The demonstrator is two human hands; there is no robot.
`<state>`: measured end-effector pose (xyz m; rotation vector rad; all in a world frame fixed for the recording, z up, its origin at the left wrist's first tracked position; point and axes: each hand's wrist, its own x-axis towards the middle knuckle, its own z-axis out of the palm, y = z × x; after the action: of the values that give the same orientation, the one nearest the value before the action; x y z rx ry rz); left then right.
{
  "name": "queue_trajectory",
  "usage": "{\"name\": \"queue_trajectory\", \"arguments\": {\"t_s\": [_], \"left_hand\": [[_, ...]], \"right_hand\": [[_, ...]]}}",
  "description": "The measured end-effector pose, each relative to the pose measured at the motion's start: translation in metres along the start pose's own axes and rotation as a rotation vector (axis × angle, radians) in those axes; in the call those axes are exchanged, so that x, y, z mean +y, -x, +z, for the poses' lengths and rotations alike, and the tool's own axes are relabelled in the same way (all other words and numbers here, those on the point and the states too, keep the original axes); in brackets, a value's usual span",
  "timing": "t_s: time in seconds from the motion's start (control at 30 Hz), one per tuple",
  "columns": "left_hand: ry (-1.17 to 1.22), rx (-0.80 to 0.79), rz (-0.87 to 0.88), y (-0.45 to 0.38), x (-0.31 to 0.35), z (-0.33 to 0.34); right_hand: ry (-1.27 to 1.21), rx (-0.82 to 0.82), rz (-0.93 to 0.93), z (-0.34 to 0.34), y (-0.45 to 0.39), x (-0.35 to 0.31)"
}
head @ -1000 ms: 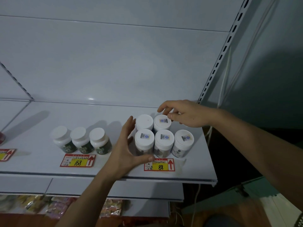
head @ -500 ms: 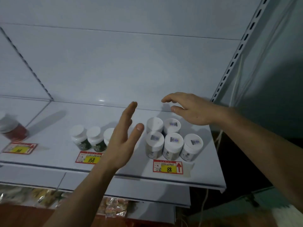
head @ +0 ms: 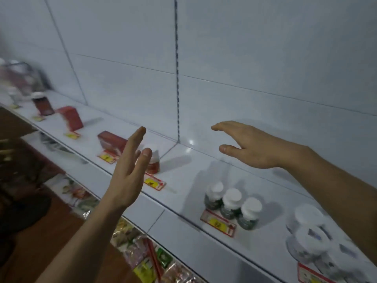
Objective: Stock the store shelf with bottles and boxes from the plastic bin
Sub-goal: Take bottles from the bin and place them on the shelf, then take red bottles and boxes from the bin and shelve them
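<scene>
Bottles on shelf, below both open hands' fingers

One head-worn wide-angle view, tilted, looks forward and down along the white shelf from close range, both hands raised just ahead of the lens.

Red-and-yellow price tags are fixed along the shelf's front edge, one more further left. Lower tier below holds packaged snacks in clear and coloured wrappers, blurred. White back panel carries a vertical slotted upright; brown floor visible at lower left.
</scene>
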<state>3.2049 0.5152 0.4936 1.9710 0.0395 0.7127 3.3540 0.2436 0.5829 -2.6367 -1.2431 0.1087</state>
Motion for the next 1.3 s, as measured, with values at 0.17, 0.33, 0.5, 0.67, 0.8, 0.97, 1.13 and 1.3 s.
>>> {"name": "queue_trajectory", "arguments": {"t_s": [0.17, 0.33, 0.5, 0.67, 0.8, 0.97, 1.13, 1.3], "left_hand": [[-0.075, 0.184, -0.129, 0.01, -0.057, -0.142], [-0.078, 0.349, -0.193, 0.022, -0.1, -0.27], [-0.098, 0.556, -0.283, 0.028, -0.122, -0.383], [-0.179, 0.672, -0.309, 0.012, -0.141, -0.467], [-0.305, 0.635, -0.331, -0.026, -0.167, -0.515], [-0.76, 0.449, -0.357, -0.114, -0.215, -0.573], [-1.034, 0.177, -0.473, -0.2, -0.274, -0.629], [-1.113, 0.109, -0.551, -0.262, -0.319, -0.703]], "right_hand": [[0.045, -0.035, -0.184, 0.029, -0.118, -0.113], [0.143, -0.097, -0.386, 0.056, -0.231, -0.237], [0.204, -0.139, -0.562, 0.081, -0.324, -0.34], [0.157, -0.131, -0.658, 0.095, -0.407, -0.408], [0.065, -0.132, -0.655, 0.107, -0.474, -0.439], [-0.018, -0.108, -0.63, 0.118, -0.573, -0.462], [-0.01, -0.122, -0.602, 0.121, -0.68, -0.484], [0.004, -0.107, -0.593, 0.116, -0.79, -0.517]]}}
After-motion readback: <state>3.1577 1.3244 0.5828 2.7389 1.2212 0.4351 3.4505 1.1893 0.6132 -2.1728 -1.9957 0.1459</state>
